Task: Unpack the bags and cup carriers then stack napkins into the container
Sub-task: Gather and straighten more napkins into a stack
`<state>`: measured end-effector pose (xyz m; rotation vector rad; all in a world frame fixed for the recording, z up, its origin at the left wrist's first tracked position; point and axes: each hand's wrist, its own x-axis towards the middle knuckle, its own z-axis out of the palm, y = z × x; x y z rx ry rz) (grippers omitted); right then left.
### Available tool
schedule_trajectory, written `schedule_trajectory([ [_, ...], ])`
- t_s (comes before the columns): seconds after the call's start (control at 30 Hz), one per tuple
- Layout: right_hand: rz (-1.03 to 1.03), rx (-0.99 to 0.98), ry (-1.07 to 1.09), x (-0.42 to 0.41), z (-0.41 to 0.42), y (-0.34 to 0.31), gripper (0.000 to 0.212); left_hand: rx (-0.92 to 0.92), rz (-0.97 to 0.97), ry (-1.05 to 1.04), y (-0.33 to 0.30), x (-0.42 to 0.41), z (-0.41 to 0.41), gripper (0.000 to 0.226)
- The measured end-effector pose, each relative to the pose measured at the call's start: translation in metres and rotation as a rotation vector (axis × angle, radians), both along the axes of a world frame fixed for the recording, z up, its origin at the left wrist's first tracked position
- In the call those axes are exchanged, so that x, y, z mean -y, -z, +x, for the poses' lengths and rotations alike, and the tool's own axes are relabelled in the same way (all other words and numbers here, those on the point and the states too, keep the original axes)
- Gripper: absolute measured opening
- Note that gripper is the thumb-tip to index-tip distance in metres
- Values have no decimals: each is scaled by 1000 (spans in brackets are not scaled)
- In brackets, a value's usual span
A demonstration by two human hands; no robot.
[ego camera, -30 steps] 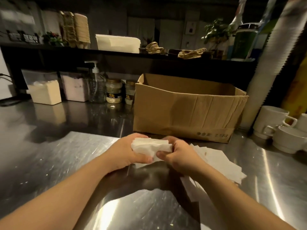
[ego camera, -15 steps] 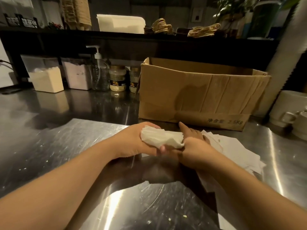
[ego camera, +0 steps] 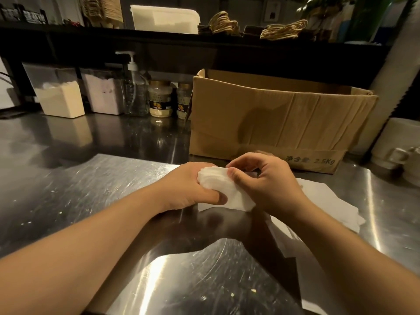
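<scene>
A thick stack of white napkins (ego camera: 223,189) stands on edge on the steel counter, between both hands. My left hand (ego camera: 188,186) grips its left side, thumb across the front. My right hand (ego camera: 263,180) pinches the stack's top right edge with thumb and curled fingers. More loose white napkins (ego camera: 329,201) lie spread flat on the counter under and to the right of my right hand. An open cardboard box (ego camera: 279,119) stands just behind the hands. A white lidded container (ego camera: 164,19) sits on the dark shelf at the back.
Two tubs (ego camera: 59,98) of powder, a pump bottle (ego camera: 134,92) and two jars (ego camera: 160,98) line the back left. White cups (ego camera: 397,146) stand at the right edge. Coiled brown bag handles (ego camera: 284,30) and cup carriers (ego camera: 106,7) sit on the shelf.
The right hand has risen from beside the stack to pinch its top edge. The stack has tilted more upright. The camera has moved closer and lower.
</scene>
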<state>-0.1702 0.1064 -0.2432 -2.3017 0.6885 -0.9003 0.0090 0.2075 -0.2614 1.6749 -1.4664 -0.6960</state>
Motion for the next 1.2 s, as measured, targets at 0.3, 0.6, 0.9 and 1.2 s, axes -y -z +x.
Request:
schedule_trajectory([
  [0.3, 256, 239, 14, 1, 1, -4, 6, -38, 4, -8, -1, 0, 1, 38],
  [0.6, 257, 155, -44, 2, -2, -5, 7, -92, -6, 13, -1, 2, 1, 40],
  [0.9, 322, 373, -47, 1, -3, -11, 8, -125, -28, -6, 1, 2, 3, 77],
  [1.2, 413, 395, -21, 5, -8, -18, 11, -146, -113, 60, -2, -2, -1, 87],
])
